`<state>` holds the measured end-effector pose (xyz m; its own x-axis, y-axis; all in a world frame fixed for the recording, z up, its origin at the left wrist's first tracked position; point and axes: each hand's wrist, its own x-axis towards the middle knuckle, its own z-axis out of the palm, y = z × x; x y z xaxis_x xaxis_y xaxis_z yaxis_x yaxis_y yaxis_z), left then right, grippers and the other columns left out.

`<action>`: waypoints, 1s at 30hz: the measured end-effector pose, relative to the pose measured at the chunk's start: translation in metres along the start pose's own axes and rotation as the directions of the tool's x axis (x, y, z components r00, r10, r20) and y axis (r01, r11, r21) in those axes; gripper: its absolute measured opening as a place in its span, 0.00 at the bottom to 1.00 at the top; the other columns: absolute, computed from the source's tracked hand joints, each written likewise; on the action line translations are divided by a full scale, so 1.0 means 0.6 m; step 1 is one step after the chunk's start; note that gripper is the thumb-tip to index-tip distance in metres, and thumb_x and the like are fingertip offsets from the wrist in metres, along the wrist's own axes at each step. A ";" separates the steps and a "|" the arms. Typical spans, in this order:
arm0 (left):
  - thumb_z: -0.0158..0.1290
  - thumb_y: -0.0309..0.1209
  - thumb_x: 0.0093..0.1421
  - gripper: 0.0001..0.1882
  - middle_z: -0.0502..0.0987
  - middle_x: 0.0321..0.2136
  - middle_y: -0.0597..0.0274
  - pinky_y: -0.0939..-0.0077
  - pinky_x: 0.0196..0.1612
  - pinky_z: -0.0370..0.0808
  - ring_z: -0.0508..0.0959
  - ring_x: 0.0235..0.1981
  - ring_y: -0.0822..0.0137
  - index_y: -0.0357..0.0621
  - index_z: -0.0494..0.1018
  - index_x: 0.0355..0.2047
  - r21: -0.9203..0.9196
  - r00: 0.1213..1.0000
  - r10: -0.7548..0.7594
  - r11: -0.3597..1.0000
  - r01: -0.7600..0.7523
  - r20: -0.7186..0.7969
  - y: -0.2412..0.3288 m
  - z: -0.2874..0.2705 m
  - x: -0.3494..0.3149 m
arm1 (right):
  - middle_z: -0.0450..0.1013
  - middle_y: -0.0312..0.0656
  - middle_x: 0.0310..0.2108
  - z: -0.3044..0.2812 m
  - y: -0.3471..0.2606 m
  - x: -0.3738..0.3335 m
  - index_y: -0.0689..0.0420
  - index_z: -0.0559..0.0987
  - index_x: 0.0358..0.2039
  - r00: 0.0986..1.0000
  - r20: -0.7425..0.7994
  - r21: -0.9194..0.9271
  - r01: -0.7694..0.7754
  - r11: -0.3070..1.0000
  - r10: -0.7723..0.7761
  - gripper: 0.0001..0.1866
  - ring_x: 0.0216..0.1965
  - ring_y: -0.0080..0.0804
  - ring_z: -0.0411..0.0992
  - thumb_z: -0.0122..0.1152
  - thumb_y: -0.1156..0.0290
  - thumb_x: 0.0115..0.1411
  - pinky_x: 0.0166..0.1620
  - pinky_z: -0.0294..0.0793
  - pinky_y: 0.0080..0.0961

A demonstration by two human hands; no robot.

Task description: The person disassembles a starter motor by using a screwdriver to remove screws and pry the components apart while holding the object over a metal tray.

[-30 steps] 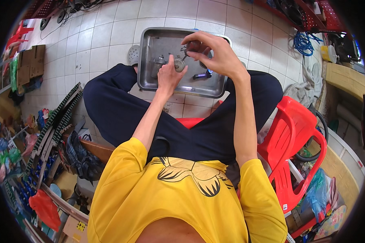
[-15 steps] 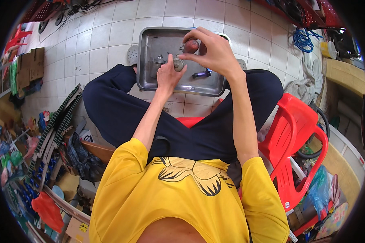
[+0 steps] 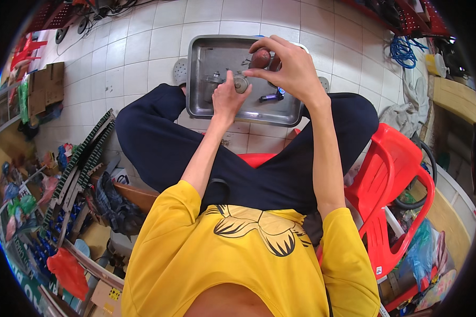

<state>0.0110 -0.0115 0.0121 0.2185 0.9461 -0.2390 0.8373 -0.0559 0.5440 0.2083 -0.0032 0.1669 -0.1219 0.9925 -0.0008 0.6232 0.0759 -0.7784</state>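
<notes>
My left hand [image 3: 228,99] is closed around a round silver metal part [image 3: 240,83], index finger stretched along its side. My right hand [image 3: 292,68] curves over the tray, with thumb and fingers on either side of a reddish-brown rounded part [image 3: 261,57]. Its thumb tip comes close to the metal part in my left hand. Behind the right fingers, a second dark reddish piece [image 3: 275,62] is partly hidden. Both hands are over a shallow rectangular metal tray [image 3: 195,110]. A clear and metal part [image 3: 214,79] lies left of my left hand, and a small purple-blue cylinder [image 3: 272,98] lies to the right.
White floor tiles [image 3: 137,47] surround the tray between my bent legs. A red plastic chair [image 3: 375,211] stands at my right, beneath coiled blue cable [image 3: 404,52] farther off. Cardboard boxes [image 3: 47,84], green-edged metal strips [image 3: 76,164] and plastic bags [image 3: 69,272] crowd the left side.
The whole view has shifted, so the tray and both hands appear slightly farther right. Against the tray, my hands and the parts near them have hardly moved.
</notes>
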 end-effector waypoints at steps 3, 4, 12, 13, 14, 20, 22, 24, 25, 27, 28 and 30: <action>0.65 0.49 0.57 0.31 0.83 0.28 0.41 0.44 0.36 0.80 0.83 0.34 0.37 0.42 0.65 0.48 -0.031 0.998 0.034 0.999 -0.035 -0.043 0.003 -0.001 -0.001 | 0.77 0.34 0.38 0.013 0.010 0.002 0.51 0.81 0.47 0.989 -0.088 0.062 0.127 0.990 -0.121 0.22 0.30 0.27 0.76 0.78 0.67 0.53 0.37 0.76 0.25; 0.65 0.49 0.57 0.30 0.83 0.28 0.41 0.44 0.36 0.80 0.83 0.34 0.37 0.42 0.65 0.48 -0.029 0.999 0.035 0.999 -0.036 -0.038 0.005 -0.001 -0.001 | 0.78 0.33 0.38 0.017 0.019 0.004 0.52 0.81 0.46 0.978 -0.122 0.112 0.183 0.977 -0.169 0.22 0.30 0.26 0.76 0.79 0.66 0.52 0.37 0.76 0.25; 0.65 0.49 0.57 0.30 0.83 0.28 0.41 0.44 0.37 0.80 0.83 0.35 0.37 0.42 0.65 0.47 -0.026 0.999 0.038 0.999 -0.039 -0.028 -0.003 0.002 0.000 | 0.79 0.31 0.40 0.013 0.007 0.003 0.46 0.82 0.46 0.999 -0.017 -0.046 0.050 0.998 -0.051 0.19 0.36 0.32 0.81 0.74 0.56 0.56 0.39 0.79 0.32; 0.65 0.49 0.57 0.30 0.83 0.28 0.41 0.44 0.37 0.80 0.83 0.35 0.37 0.42 0.66 0.47 -0.022 0.998 0.046 0.999 -0.047 -0.043 -0.002 0.003 0.000 | 0.80 0.31 0.40 0.015 0.008 0.002 0.46 0.82 0.46 0.995 -0.052 -0.100 0.077 0.992 -0.082 0.19 0.35 0.33 0.81 0.74 0.55 0.56 0.39 0.79 0.32; 0.65 0.49 0.57 0.30 0.83 0.28 0.41 0.44 0.37 0.80 0.83 0.34 0.37 0.42 0.66 0.47 -0.017 0.997 0.054 0.998 -0.055 -0.058 -0.001 0.004 -0.002 | 0.79 0.30 0.39 0.017 0.014 0.002 0.46 0.82 0.45 0.993 -0.049 -0.024 0.105 0.994 -0.106 0.20 0.35 0.33 0.81 0.75 0.54 0.55 0.39 0.79 0.32; 0.65 0.49 0.57 0.30 0.82 0.27 0.41 0.43 0.36 0.80 0.83 0.34 0.37 0.42 0.66 0.47 -0.013 0.996 0.059 0.998 -0.060 -0.062 -0.003 0.003 -0.002 | 0.79 0.30 0.40 0.018 0.023 0.005 0.46 0.81 0.45 0.998 0.022 0.073 0.061 0.995 -0.063 0.21 0.34 0.33 0.80 0.75 0.53 0.54 0.38 0.78 0.32; 0.65 0.49 0.57 0.30 0.82 0.27 0.41 0.43 0.36 0.80 0.83 0.34 0.37 0.41 0.66 0.46 -0.019 0.996 0.072 0.997 -0.073 -0.060 -0.004 0.003 -0.002 | 0.79 0.31 0.39 0.019 0.011 0.001 0.47 0.81 0.45 0.996 -0.042 -0.057 0.071 0.996 -0.073 0.20 0.34 0.33 0.80 0.74 0.55 0.55 0.38 0.78 0.32; 0.65 0.49 0.57 0.30 0.82 0.27 0.41 0.43 0.35 0.80 0.83 0.34 0.37 0.41 0.65 0.46 -0.022 0.996 0.078 0.997 -0.079 -0.044 -0.003 0.002 0.000 | 0.78 0.31 0.36 0.015 0.004 0.003 0.47 0.81 0.44 0.997 -0.033 0.038 0.071 0.997 -0.070 0.20 0.33 0.33 0.79 0.75 0.54 0.55 0.37 0.78 0.32; 0.65 0.49 0.57 0.29 0.82 0.26 0.41 0.43 0.35 0.80 0.83 0.33 0.37 0.41 0.65 0.45 -0.028 0.996 0.077 0.997 -0.078 -0.045 -0.002 0.001 0.000 | 0.78 0.32 0.35 0.014 0.002 0.003 0.47 0.82 0.44 0.997 -0.029 0.085 0.071 0.994 -0.069 0.20 0.33 0.33 0.79 0.75 0.54 0.55 0.37 0.78 0.32; 0.65 0.48 0.57 0.29 0.82 0.26 0.40 0.43 0.35 0.80 0.83 0.33 0.37 0.41 0.65 0.44 -0.038 0.996 0.075 0.996 -0.077 -0.047 0.001 0.001 0.000 | 0.77 0.31 0.34 0.016 0.015 0.006 0.47 0.82 0.43 0.997 0.032 0.189 0.059 0.980 -0.067 0.21 0.32 0.33 0.78 0.76 0.52 0.53 0.37 0.77 0.33; 0.65 0.48 0.57 0.29 0.82 0.26 0.40 0.43 0.35 0.80 0.83 0.33 0.37 0.41 0.65 0.44 -0.031 0.996 0.077 0.996 -0.078 -0.049 0.000 0.002 0.000 | 0.76 0.31 0.34 0.017 0.020 0.007 0.47 0.82 0.42 0.996 0.062 0.240 0.051 0.969 -0.068 0.21 0.31 0.33 0.78 0.76 0.51 0.53 0.36 0.77 0.33; 0.65 0.48 0.57 0.29 0.82 0.26 0.41 0.43 0.35 0.80 0.83 0.33 0.37 0.41 0.65 0.44 -0.015 0.996 0.078 0.997 -0.079 -0.053 -0.004 0.005 0.000 | 0.77 0.32 0.35 0.018 0.017 0.005 0.47 0.82 0.43 0.995 -0.002 0.072 0.098 0.993 -0.098 0.19 0.31 0.32 0.78 0.75 0.54 0.54 0.36 0.77 0.31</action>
<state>0.0105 -0.0121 0.0085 0.2565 0.9544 -0.1527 0.8096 -0.1258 0.5733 0.2061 -0.0005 0.1519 -0.1811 0.9804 0.0772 0.5507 0.1661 -0.8180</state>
